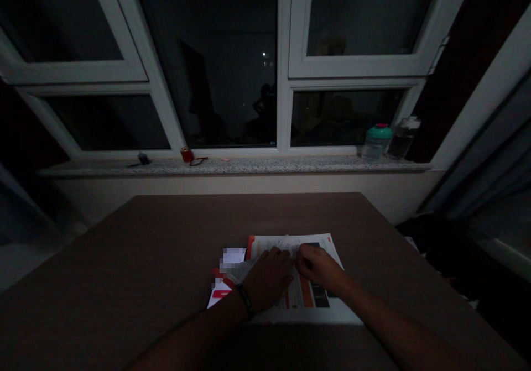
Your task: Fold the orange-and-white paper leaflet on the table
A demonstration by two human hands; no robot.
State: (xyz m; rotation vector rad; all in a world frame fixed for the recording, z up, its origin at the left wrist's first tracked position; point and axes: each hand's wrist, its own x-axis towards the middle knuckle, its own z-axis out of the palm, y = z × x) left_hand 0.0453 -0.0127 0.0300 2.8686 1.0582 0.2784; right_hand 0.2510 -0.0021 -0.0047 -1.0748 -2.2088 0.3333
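Observation:
A printed booklet (307, 313) with orange and dark picture blocks lies on the brown table, its pages facing up. Across its left part rests my left hand (269, 280), back upward, with a dark band at the wrist and the fingers reaching over the page. My right hand (318, 266) is closed on the page just right of the left fingertips. What it pinches, if anything, is hidden in the dim light. Partly behind my left hand, a phone-like device (219, 294) with a bright, partly blurred screen lies beside the booklet.
The brown table (166, 260) reaches to the wall below a window. On the speckled sill (257, 166) stand a teal-lidded bottle (376, 141), a clear bottle (401, 139), a small red object (186, 154) and a small dark item (143, 158). Curtains hang at both sides.

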